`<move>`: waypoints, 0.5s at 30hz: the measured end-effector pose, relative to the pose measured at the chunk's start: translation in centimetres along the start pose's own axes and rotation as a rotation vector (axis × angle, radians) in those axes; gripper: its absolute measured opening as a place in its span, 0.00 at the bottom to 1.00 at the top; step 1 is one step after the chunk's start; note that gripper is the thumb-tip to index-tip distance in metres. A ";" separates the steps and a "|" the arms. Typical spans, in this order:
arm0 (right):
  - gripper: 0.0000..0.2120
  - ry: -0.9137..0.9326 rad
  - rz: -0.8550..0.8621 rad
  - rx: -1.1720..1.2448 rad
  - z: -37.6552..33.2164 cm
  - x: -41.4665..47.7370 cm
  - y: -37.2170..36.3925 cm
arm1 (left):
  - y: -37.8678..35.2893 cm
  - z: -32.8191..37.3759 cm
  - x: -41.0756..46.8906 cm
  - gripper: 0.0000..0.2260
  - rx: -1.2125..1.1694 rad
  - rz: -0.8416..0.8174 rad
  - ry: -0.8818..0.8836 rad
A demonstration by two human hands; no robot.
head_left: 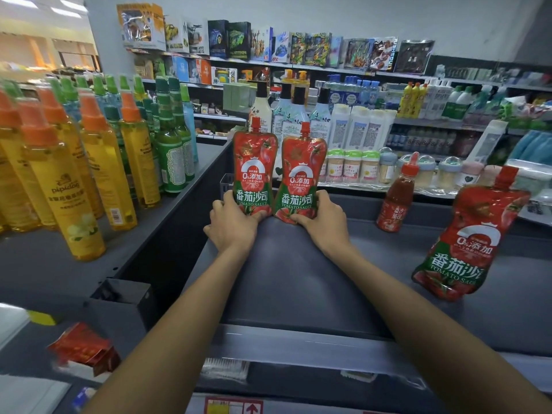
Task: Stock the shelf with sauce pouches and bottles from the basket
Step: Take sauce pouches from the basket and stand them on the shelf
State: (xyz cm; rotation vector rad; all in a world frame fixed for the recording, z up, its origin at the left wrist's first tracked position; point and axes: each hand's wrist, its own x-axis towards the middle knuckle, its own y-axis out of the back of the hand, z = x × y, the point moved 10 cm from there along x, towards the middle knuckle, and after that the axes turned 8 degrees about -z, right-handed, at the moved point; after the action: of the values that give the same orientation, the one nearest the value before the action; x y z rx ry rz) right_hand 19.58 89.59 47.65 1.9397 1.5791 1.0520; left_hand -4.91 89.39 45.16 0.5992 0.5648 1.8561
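Two red tomato sauce pouches stand upright side by side at the back of the dark grey shelf (298,279). My left hand (231,224) grips the base of the left pouch (254,171). My right hand (324,219) grips the base of the right pouch (300,177). A third pouch (466,240) stands tilted on the shelf at the right. A small red sauce bottle (397,198) stands behind it. The basket is out of sight.
Yellow and green spray bottles (89,162) crowd the neighbouring shelf at left. White pump bottles (292,115) and small jars (352,165) stand behind the shelf's back edge. A red packet (85,349) lies low at the left. Bare shelf surface lies between my arms.
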 end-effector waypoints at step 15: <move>0.33 -0.093 -0.074 -0.033 0.8 -2.2 0.2 | 0.5 0.4 -2.0 0.47 0.102 -0.172 0.059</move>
State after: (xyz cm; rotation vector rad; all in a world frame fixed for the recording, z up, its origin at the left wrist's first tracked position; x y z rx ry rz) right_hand 20.18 87.54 46.68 1.8656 1.5609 0.9388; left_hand -4.39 87.42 45.46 0.5464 0.7309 1.6948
